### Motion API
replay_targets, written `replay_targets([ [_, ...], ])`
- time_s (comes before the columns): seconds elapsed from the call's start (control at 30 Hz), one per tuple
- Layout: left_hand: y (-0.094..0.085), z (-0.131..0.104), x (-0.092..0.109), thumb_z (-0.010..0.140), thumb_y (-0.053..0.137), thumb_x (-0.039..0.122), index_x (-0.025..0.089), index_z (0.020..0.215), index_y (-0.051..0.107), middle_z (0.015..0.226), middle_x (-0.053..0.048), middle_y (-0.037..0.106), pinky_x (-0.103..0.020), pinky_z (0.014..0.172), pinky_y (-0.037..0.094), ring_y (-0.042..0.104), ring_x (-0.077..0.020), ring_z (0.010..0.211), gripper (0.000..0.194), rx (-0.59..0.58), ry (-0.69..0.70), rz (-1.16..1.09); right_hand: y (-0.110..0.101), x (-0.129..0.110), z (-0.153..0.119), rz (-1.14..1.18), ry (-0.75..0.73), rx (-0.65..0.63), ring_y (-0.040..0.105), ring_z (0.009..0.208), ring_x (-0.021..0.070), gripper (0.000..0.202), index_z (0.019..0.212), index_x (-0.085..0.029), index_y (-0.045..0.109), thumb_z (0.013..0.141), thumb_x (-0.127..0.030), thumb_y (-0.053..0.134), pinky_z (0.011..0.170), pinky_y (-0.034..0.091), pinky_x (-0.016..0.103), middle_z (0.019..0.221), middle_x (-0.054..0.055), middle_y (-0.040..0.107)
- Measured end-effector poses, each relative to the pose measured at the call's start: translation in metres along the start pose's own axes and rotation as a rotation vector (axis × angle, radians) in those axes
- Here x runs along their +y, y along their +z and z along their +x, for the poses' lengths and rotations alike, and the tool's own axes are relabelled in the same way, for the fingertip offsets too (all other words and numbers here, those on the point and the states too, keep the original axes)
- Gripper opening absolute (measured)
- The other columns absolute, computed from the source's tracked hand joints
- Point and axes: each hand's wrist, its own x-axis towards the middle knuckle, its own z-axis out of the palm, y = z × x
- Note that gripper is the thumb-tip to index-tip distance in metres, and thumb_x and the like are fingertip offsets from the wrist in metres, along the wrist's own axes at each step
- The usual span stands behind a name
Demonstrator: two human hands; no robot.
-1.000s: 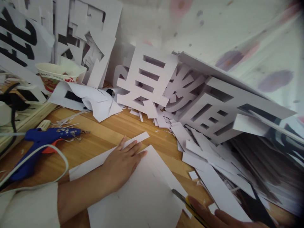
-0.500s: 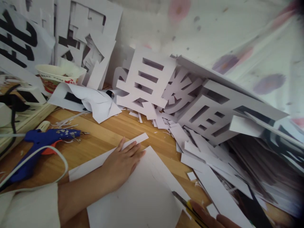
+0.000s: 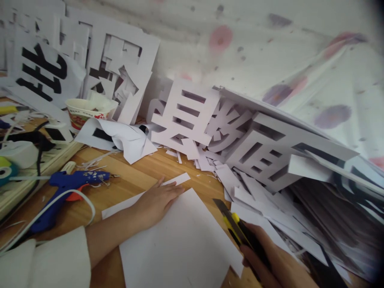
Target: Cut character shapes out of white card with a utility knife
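My left hand lies flat with fingers stretched over a narrow white strip and the upper corner of a large white board. In my right hand is a yellow and black utility knife, its blade out and pointing up and left. The blade is just above the board's right edge; whether it touches anything I cannot tell. The board rests on the wooden table, partly hidden by my left forearm and cut off at the bottom of the view.
A blue glue gun with a white cord lies left, by a power strip. Cut-out white characters lean at the back, near a paper bowl. Offcuts and stacked sheets fill the right side.
My right hand has risen into view with the utility knife, bringing the blade up. The left hand stays on the board and strip. The view has shifted slightly.
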Motion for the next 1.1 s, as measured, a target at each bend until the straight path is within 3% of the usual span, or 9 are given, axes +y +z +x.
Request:
replay_targets([
  [0.13,-0.015,0.002,-0.005,0.085,0.033,0.007,0.02,0.123,0.048,0.129,-0.003,0.052,-0.048,0.108,0.017,0.042,-0.0163,0.123,0.043,-0.013,-0.029,0.02,0.022,-0.028,0.02,0.124,0.06,-0.027,0.064,0.062,0.0192,0.03,0.109,-0.02,0.037,0.089,-0.042,0.028,0.057,0.049,0.03,0.07,0.004,0.066],
  [0.27,-0.022,0.0,-0.005,0.091,0.037,0.019,0.024,0.119,0.052,0.127,-0.003,0.054,-0.047,0.108,0.017,0.045,-0.0168,0.121,0.033,-0.068,-0.012,-0.005,0.043,-0.032,0.024,0.077,0.088,-0.014,0.065,0.074,0.0227,0.03,0.105,-0.023,0.04,0.088,-0.044,0.029,0.056,0.047,0.032,0.081,0.007,0.067],
  [0.37,-0.02,-0.001,-0.003,0.09,0.044,0.035,0.026,0.124,0.048,0.134,-0.004,0.047,-0.05,0.108,0.014,0.036,-0.0211,0.128,0.036,-0.177,0.016,0.005,0.052,-0.028,0.025,0.083,0.12,-0.041,0.065,0.078,0.0215,0.028,0.109,-0.025,0.04,0.088,-0.042,0.033,0.059,0.047,0.031,0.084,0.005,0.067],
  [0.47,-0.014,0.0,-0.002,0.091,0.04,0.037,0.024,0.131,0.04,0.139,-0.002,0.039,-0.051,0.108,0.01,0.026,-0.0219,0.132,0.042,-0.237,-0.014,0.042,0.053,-0.025,0.027,0.157,0.144,-0.023,0.063,0.062,0.0187,0.029,0.11,-0.025,0.039,0.088,-0.043,0.032,0.052,0.045,0.028,0.072,0.001,0.066],
  [0.6,-0.006,0.004,-0.004,0.093,0.036,0.036,0.021,0.129,0.043,0.137,-0.002,0.042,-0.051,0.108,0.011,0.028,-0.0218,0.132,0.039,-0.165,-0.112,0.102,0.05,-0.026,0.028,0.231,0.15,0.084,0.06,0.051,0.0178,0.033,0.114,-0.023,0.039,0.088,-0.043,0.033,0.048,0.044,0.028,0.065,-0.002,0.065],
  [0.67,-0.003,0.005,-0.006,0.093,0.037,0.035,0.019,0.126,0.046,0.135,-0.003,0.046,-0.052,0.108,0.013,0.031,-0.0227,0.13,0.038,-0.104,-0.147,0.129,0.049,-0.027,0.025,0.16,0.081,0.083,0.063,0.058,0.0182,0.033,0.117,-0.025,0.04,0.087,-0.039,0.037,0.053,0.046,0.028,0.074,0.0,0.068],
  [0.77,-0.003,0.006,-0.007,0.093,0.036,0.032,0.02,0.123,0.049,0.131,-0.003,0.05,-0.051,0.107,0.015,0.035,-0.0214,0.128,0.034,-0.053,-0.15,0.132,0.048,-0.031,0.018,0.03,-0.094,-0.031,0.066,0.072,0.0183,0.037,0.122,-0.029,0.041,0.085,-0.032,0.043,0.058,0.05,0.027,0.09,0.0,0.07],
  [0.9,-0.007,0.008,-0.008,0.094,0.033,0.029,0.02,0.123,0.05,0.132,-0.005,0.048,-0.049,0.108,0.016,0.037,-0.0187,0.127,0.034,-0.02,-0.2,0.15,0.051,-0.041,0.014,-0.088,-0.272,-0.115,0.066,0.076,0.0181,0.046,0.13,-0.025,0.038,0.085,-0.022,0.043,0.061,0.052,0.027,0.106,0.004,0.065],
  [1.1,-0.006,0.008,-0.012,0.094,0.035,0.035,0.015,0.13,0.042,0.141,-0.011,0.035,-0.049,0.107,0.018,0.028,-0.0214,0.131,0.042,-0.073,-0.269,0.214,0.058,-0.061,0.019,-0.231,-0.434,-0.131,0.063,0.053,0.014,0.059,0.139,-0.02,0.025,0.082,-0.014,0.042,0.043,0.045,0.023,0.084,0.001,0.067],
])
